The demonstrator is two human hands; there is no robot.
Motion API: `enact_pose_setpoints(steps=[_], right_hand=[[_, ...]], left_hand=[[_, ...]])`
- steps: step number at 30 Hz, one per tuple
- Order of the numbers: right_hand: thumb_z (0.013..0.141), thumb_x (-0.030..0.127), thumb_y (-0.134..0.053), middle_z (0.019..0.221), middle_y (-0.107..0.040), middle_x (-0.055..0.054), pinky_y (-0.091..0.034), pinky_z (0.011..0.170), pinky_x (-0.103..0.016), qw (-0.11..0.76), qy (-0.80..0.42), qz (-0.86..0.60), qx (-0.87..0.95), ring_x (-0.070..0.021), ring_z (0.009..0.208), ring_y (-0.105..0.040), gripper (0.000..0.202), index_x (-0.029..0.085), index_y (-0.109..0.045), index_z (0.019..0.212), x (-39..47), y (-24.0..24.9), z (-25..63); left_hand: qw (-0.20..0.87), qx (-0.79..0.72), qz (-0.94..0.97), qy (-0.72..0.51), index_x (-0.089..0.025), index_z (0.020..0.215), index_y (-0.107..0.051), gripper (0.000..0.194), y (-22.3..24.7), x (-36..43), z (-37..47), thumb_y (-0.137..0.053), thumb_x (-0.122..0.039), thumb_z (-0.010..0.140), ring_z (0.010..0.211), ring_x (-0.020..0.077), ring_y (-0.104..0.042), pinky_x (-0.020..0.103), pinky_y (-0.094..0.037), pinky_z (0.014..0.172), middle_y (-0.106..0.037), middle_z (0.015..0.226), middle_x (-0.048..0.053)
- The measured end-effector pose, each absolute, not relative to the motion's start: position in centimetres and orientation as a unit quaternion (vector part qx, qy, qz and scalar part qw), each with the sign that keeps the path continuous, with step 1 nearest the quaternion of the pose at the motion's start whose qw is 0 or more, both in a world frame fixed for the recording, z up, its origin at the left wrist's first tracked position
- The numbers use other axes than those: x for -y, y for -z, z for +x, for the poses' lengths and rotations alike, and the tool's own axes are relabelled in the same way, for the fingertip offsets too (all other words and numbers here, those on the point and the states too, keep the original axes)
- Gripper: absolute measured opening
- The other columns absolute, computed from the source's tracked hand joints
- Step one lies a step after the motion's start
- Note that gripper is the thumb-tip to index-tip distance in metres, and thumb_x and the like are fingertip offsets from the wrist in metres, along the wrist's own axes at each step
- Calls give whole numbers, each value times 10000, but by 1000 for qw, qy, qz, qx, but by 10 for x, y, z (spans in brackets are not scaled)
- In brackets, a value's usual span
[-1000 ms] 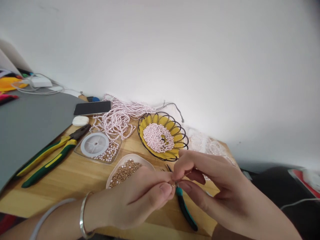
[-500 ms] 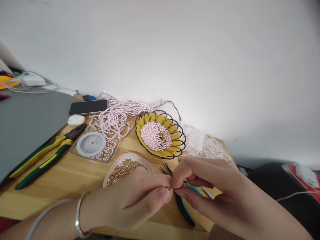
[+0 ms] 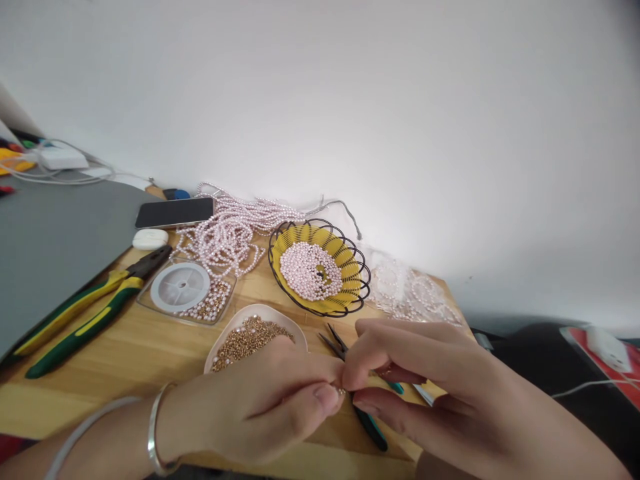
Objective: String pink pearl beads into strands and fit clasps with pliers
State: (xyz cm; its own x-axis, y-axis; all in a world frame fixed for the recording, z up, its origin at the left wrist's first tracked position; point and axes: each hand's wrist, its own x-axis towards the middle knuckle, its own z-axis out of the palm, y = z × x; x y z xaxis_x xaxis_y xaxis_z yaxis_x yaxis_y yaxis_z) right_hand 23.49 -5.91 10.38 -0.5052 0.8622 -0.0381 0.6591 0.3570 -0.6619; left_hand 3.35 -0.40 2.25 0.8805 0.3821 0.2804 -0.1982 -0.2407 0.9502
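My left hand (image 3: pixel 270 403) pinches a few tiny gold beads (image 3: pixel 341 391) between thumb and forefinger. Against those fingertips rests the curled forefinger of my right hand (image 3: pixel 425 387), its thumb close below; anything held in that pinch is too small to make out. Beneath my hands lie fine-nosed pliers (image 3: pixel 370 427) with black and teal handles, partly covered. A pale dish (image 3: pixel 213 350) of gold beads stands just behind my left hand. Farther back is a yellow basket (image 3: pixel 350 267) with a black wire rim, holding pink pearl beads (image 3: pixel 310 270).
Left on the wooden table are large green-yellow pliers (image 3: pixel 95 313), a clear box with a white spool (image 3: pixel 180 287), a white case (image 3: pixel 150 239) and a phone (image 3: pixel 175 212). Pink bead strands (image 3: pixel 225 233) lie near the wall, plastic-bagged strands (image 3: pixel 410 290) at right.
My right thumb has dropped slightly away from the left fingertips, and the gold beads show a little more. The view has shifted slightly; the things on the table stay put.
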Motion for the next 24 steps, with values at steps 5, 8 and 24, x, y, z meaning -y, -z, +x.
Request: enact_pose_setpoints(steps=[5, 8, 24], right_hand=[[953, 111, -527, 809, -659, 67, -451, 593, -185, 166, -288, -481, 811, -81, 665, -587, 188, 287, -557, 1011, 63, -105, 236], [958, 121, -487, 777, -633, 58, -455, 566, -184, 171, -270, -489, 812, -97, 655, -577, 194, 297, -516, 1034, 65, -106, 236], [902, 41, -421, 798, -665, 29, -494, 615, -234, 182, -256, -467, 826, -135, 715, -619, 300, 295, -486, 1047, 59, -105, 229]], left_hand=[[611, -72, 752, -238, -210, 704, -329, 312, -25, 4, 33, -324, -293, 1004, 513, 113, -319, 271, -272, 506, -303, 579, -55], [624, -86, 740, -238, -208, 698, -333, 334, -26, 5, 34, -313, -295, 1020, 521, 111, -325, 266, -279, 511, -306, 580, -57], [669, -117, 700, -220, -200, 700, -346, 375, -27, 4, 37, -311, -332, 1050, 519, 99, -292, 259, -249, 490, -290, 584, -65]])
